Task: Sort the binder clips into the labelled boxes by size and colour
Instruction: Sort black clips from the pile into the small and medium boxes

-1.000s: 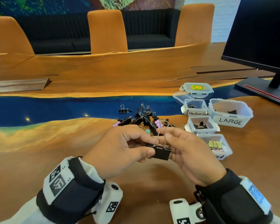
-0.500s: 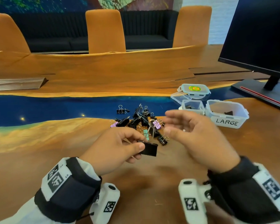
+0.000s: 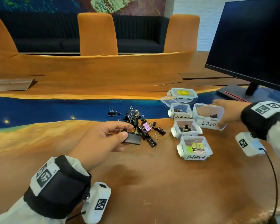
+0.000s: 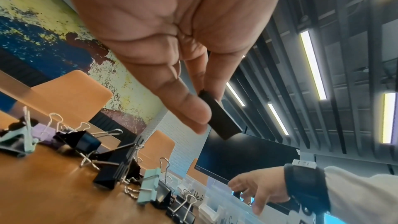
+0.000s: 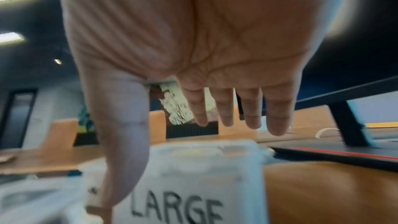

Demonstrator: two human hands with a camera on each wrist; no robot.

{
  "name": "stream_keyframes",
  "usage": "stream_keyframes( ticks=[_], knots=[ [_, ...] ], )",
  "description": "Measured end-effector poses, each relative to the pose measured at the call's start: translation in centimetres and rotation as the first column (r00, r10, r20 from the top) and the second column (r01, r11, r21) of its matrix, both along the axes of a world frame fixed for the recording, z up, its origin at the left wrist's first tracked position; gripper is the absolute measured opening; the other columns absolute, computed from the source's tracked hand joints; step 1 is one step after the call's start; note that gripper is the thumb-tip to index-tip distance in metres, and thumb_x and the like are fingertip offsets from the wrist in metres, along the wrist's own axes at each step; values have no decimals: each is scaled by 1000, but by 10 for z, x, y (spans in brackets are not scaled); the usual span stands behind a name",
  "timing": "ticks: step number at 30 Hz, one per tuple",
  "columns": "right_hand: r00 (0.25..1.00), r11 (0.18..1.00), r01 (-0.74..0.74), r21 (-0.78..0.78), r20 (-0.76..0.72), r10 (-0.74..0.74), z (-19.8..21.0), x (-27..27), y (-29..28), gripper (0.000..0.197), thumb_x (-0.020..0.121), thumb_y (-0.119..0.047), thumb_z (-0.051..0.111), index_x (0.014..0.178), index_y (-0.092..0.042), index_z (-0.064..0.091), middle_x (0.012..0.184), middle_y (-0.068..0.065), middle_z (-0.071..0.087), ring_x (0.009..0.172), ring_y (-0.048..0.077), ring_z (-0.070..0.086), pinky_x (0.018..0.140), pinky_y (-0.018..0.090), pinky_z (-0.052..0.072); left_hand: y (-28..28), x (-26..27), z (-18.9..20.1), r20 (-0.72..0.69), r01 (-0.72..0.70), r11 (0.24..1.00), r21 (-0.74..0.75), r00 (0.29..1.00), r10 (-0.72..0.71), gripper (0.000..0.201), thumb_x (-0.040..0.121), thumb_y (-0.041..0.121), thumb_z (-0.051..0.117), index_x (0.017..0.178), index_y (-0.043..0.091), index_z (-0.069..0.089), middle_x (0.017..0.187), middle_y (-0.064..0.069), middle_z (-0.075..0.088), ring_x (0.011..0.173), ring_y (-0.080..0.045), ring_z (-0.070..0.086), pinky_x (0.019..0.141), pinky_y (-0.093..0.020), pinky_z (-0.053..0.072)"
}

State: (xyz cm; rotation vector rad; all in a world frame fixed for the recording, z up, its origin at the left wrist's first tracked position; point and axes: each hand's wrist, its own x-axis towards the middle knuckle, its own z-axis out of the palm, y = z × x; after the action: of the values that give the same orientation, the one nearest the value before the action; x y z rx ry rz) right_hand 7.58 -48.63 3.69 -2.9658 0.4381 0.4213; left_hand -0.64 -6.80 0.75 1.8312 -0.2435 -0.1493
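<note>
My left hand (image 3: pixel 125 132) pinches a large black binder clip (image 3: pixel 132 138) by its body, just above the table at the near edge of the clip pile (image 3: pixel 144 125). The left wrist view shows the black clip (image 4: pixel 219 118) held between thumb and fingers. My right hand (image 3: pixel 221 113) is open over the LARGE box (image 3: pixel 207 122), fingers straight behind it and thumb down at its front label (image 5: pixel 176 207). The Medium box (image 3: pixel 181 116), an unreadable small box (image 3: pixel 187 134) and the Colored box (image 3: pixel 195 156) stand to its left and front.
A monitor (image 3: pixel 252 46) on a dark base (image 3: pixel 229 92) stands at the far right, close behind my right hand. A lidded clear container (image 3: pixel 183 93) and a loose lid sit behind the Medium box. Orange chairs line the table's far side.
My right hand let go of the large black clip and swung right to the LARGE box. The left hand kept the clip and shifted slightly towards the pile.
</note>
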Motion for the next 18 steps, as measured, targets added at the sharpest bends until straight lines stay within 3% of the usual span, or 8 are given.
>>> stream_keyframes(
  ticks=[3, 6, 9, 13, 18],
  knots=[
    [999, 1000, -12, 12, 49, 12, -10, 7, -8, 125, 63, -22, 93, 159, -23, 13, 154, 11, 42, 134, 33, 46, 109, 43, 38, -1, 1, 0, -10, -21, 999, -36, 1000, 21, 33, 97, 8, 63, 107, 36, 78, 106, -2, 74, 91, -22, 73, 75, -30, 62],
    [986, 998, -41, 41, 164, 34, -8, 7, -11, 123, 63, -22, 92, 158, -24, 15, 150, 12, 44, 128, 33, 49, 105, 43, 42, 0, 1, 2, 22, -96, 991, -91, 995, 98, 27, 93, 6, 67, 108, 27, 76, 91, 6, 71, 82, -15, 71, 71, -30, 62],
    [940, 996, -89, -30, 329, 94, 8, -5, -9, 121, 60, -28, 92, 156, -27, 19, 147, 14, 41, 124, 32, 50, 101, 47, 49, 3, 2, 5, 18, -154, 974, -165, 987, 159, 19, 89, 6, 72, 105, 15, 71, 87, -3, 68, 79, -13, 69, 66, -28, 61],
    [828, 979, -196, -48, 527, 192, 35, -35, 8, 118, 62, -31, 91, 156, -29, 19, 147, 12, 35, 133, 31, 40, 107, 52, 43, 3, 0, 15, 23, -160, 968, -194, 986, 168, 14, 88, 6, 71, 101, 10, 70, 94, -14, 73, 82, -24, 75, 61, -25, 60],
    [766, 895, -437, 88, 559, 318, 44, -93, 63, 122, 58, -46, 87, 156, -38, 16, 139, -6, 40, 126, 11, 43, 107, 35, 39, -4, -9, 37, 8, -85, 952, -294, 996, 91, 20, 77, 21, 72, 96, 21, 79, 95, -11, 75, 80, -22, 72, 63, -24, 59]
  ],
)
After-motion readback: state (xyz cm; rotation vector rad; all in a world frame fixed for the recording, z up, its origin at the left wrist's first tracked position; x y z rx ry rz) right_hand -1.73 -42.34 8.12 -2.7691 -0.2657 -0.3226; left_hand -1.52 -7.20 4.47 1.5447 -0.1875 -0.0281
